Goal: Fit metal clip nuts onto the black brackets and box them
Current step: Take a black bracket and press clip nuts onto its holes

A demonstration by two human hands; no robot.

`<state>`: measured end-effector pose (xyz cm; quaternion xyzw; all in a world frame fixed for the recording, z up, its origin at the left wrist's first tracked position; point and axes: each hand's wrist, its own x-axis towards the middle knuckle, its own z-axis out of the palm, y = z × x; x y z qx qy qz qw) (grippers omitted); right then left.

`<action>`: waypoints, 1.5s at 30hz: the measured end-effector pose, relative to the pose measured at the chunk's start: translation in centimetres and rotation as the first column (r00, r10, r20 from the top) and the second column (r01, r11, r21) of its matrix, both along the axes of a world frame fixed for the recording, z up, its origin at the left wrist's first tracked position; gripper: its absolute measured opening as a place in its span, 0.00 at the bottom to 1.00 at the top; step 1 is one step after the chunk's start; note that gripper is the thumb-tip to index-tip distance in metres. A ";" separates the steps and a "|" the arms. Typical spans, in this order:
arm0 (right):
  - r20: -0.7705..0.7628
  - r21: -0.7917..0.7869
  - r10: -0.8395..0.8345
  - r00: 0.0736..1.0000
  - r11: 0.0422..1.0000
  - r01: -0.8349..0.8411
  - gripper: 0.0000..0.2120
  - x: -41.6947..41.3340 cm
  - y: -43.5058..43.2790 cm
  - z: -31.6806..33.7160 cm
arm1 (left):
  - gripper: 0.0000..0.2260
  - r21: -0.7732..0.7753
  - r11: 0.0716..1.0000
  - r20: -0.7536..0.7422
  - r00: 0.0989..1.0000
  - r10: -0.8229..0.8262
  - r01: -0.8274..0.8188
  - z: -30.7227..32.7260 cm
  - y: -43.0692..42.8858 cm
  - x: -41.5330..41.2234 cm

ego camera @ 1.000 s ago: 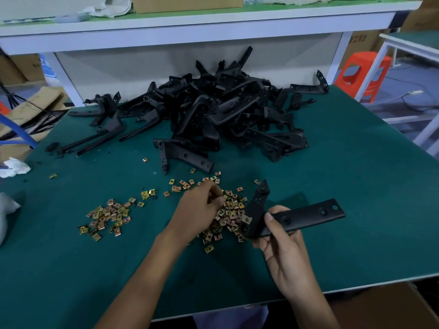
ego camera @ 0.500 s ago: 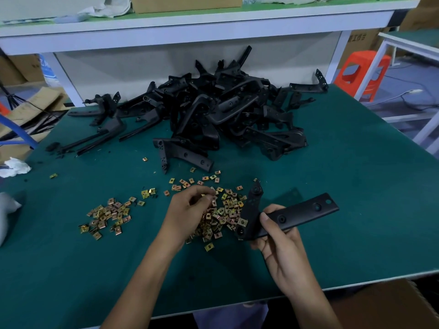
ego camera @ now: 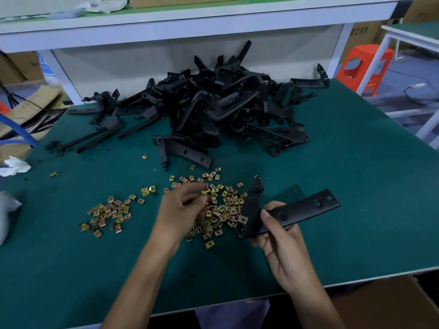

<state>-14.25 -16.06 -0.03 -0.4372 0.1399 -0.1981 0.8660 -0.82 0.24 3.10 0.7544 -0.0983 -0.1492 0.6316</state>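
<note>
Matt black brackets (ego camera: 228,110), brassy shiny metal clip nuts (ego camera: 221,210), matt green table mat (ego camera: 356,162)

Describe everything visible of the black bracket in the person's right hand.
The black bracket is an L-shaped, matte piece, plastic or coated metal by its look. Its long flat arm, with round holes, points right; the shorter arm reaches away over the clip nuts. The right hand pinches it near the corner, thumb on top, holding it above the green mat.

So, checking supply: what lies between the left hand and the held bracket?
Head view: a heap of metal clip nuts lies between left hand and bracket.
</note>
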 end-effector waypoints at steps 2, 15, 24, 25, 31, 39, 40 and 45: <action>0.000 0.000 0.000 1.000 1.000 0.000 0.03 0.0 0.0 0.0 | 0.09 -0.039 0.999 -0.024 1.000 0.012 -0.013 0.1 0.1 0.0; -0.013 0.019 -0.007 1.000 1.000 0.008 0.03 -0.1 0.0 0.0 | 0.05 0.704 0.707 0.326 0.915 -0.238 -0.067 -0.7 -0.3 3.6; -0.009 0.015 0.013 1.000 1.000 -0.013 0.04 -0.1 0.0 0.2 | 0.06 0.689 0.719 0.162 0.950 -0.268 0.086 -0.5 -2.0 5.1; -0.009 0.015 0.009 1.000 1.000 -0.009 0.04 -0.1 0.0 0.2 | 0.09 0.678 0.729 0.147 0.956 -0.255 0.090 -0.5 -2.2 5.1; -0.006 0.021 0.007 1.000 1.000 -0.007 0.03 -0.1 0.0 0.1 | 0.05 0.619 0.782 0.188 0.954 -0.235 0.071 -0.5 -2.5 4.7; 0.006 0.006 0.013 1.000 1.000 -0.013 0.05 -0.2 0.0 0.3 | 0.09 0.041 0.997 0.010 0.998 -0.060 0.060 1.8 -1.8 1.0; 0.014 0.002 0.017 1.000 1.000 -0.017 0.05 -0.2 0.1 0.3 | 0.10 -0.040 0.998 -0.059 0.997 -0.059 0.057 2.1 -1.9 0.2; 0.031 -0.009 0.029 0.999 1.000 -0.028 0.05 -0.2 0.3 0.4 | 0.07 -0.235 0.970 -0.245 0.962 -0.122 0.063 3.3 -2.7 -3.5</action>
